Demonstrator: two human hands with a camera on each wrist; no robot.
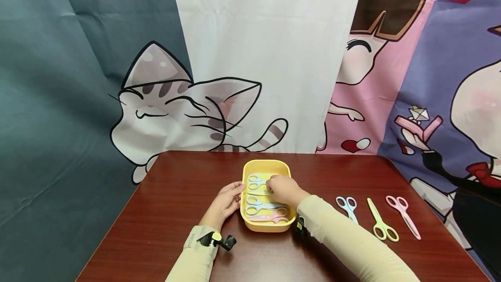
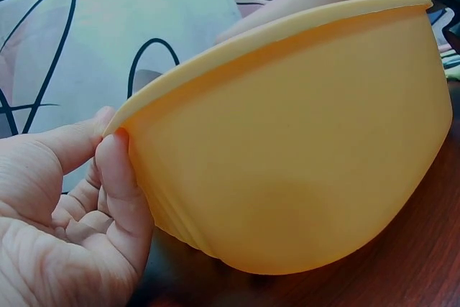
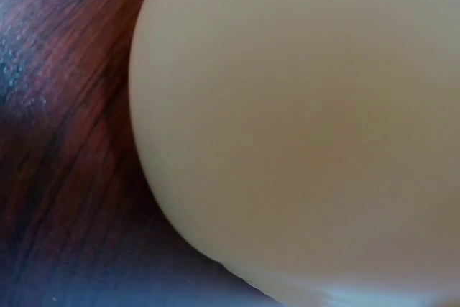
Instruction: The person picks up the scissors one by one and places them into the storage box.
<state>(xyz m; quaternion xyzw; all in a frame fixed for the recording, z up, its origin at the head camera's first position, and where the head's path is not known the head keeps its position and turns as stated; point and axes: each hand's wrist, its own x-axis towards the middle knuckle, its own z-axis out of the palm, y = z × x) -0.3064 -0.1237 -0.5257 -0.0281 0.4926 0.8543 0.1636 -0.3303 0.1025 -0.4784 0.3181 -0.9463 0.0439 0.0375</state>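
Observation:
A yellow plastic tray (image 1: 268,228) stands on the table with several pairs of scissors in it. My left hand (image 1: 227,201) pinches the tray's left rim between thumb and fingers, plain in the left wrist view. My right hand (image 1: 287,190) reaches inside with its fingers curled down onto scissors; its fingertips and part of the scissors are hidden. Blue scissors (image 1: 254,185) lie at the far end, and a light green blade (image 1: 256,193) shows beside the right hand. Nearer are more blue scissors (image 1: 254,209) and pink scissors (image 1: 270,218). The right wrist view shows mostly the tray's outer wall (image 3: 302,120).
On the brown table (image 1: 156,229), right of the tray, lie blue scissors (image 1: 347,206), light green scissors (image 1: 377,216) and pink scissors (image 1: 405,214). The right forearm passes close to the blue pair. A printed curtain (image 1: 270,55) hangs behind the table.

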